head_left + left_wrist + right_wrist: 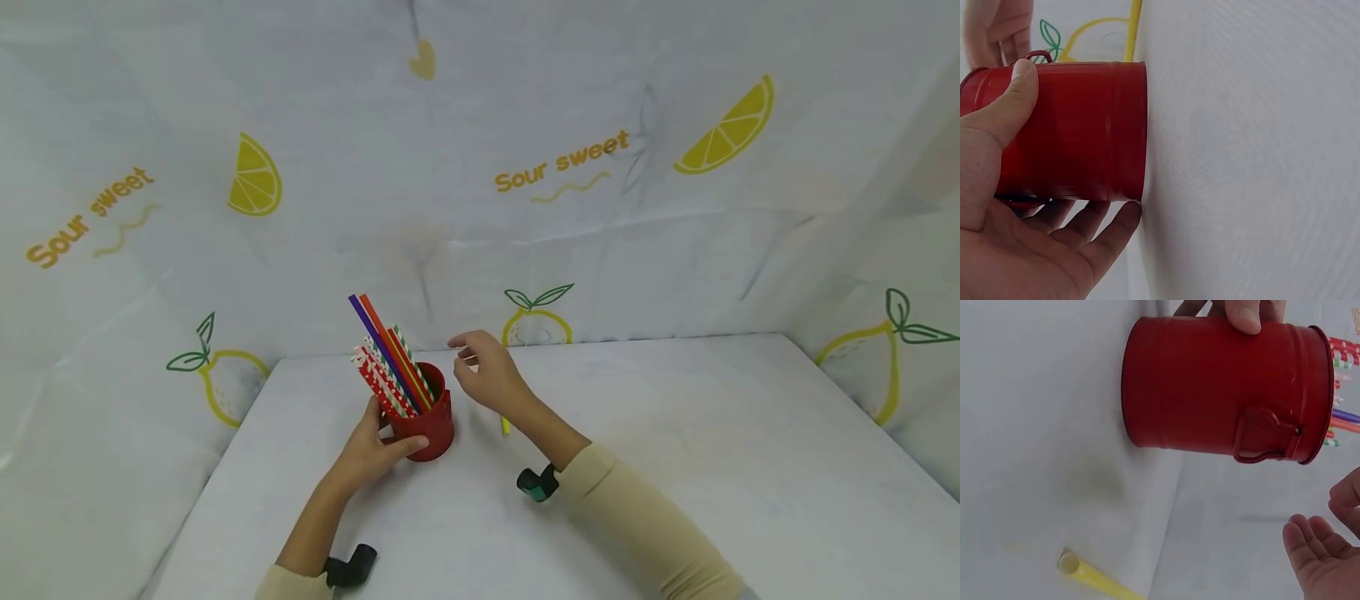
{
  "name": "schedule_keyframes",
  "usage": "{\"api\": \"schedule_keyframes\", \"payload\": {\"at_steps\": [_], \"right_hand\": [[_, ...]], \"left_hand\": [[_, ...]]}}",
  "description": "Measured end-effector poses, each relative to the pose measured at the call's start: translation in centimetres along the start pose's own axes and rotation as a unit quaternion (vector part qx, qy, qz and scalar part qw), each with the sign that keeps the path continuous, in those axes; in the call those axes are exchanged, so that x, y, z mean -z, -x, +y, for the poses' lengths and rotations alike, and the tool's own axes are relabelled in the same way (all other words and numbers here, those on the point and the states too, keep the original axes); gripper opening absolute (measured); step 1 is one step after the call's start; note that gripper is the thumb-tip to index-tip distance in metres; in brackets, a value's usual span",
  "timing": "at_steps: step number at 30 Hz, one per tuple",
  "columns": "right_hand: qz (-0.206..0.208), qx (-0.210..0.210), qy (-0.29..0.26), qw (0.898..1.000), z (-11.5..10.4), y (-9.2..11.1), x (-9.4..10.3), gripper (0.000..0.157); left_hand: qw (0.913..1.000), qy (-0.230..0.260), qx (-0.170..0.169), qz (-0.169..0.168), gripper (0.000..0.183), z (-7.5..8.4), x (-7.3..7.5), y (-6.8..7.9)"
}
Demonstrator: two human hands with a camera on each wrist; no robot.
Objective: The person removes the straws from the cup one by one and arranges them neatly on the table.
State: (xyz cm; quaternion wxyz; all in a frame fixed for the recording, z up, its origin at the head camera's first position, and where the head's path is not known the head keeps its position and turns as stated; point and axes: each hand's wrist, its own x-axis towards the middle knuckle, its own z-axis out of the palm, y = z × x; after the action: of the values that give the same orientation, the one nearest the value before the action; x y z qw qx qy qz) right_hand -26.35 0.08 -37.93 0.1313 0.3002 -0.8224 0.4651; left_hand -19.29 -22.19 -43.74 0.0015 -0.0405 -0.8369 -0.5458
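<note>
A small red metal bucket (433, 435) with wire side handles stands on the white table. My left hand (371, 452) grips its side, thumb across the front and fingers around the far side, as the left wrist view shows. Several straws (390, 367) lean leftward out of it: purple, orange, red with white dots, green-striped. To the right of the bucket, my right hand (487, 372) hovers over the table with loosely bent fingers and nothing in them. Beneath that hand a yellow straw (1100, 581) lies on the table, partly hidden by the forearm in the head view.
White cloth with lemon prints and lettering (562, 162) rises behind the table and along both sides. The white tabletop (712, 450) stretches to the right. Each wrist wears a small black camera (352, 567).
</note>
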Motion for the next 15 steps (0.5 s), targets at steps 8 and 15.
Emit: {"api": "schedule_keyframes", "payload": {"at_steps": [8,15], "right_hand": [[-0.043,0.095,0.002,0.995,-1.9,0.2,-2.0,0.020],[-0.020,0.159,0.052,0.986,-2.3,0.5,-3.4,0.014]], "left_hand": [[0.9999,0.005,-0.011,-0.008,0.096,0.0,0.2,0.1],[0.9997,0.010,-0.016,-0.017,0.094,-0.2,0.1,0.1]]}}
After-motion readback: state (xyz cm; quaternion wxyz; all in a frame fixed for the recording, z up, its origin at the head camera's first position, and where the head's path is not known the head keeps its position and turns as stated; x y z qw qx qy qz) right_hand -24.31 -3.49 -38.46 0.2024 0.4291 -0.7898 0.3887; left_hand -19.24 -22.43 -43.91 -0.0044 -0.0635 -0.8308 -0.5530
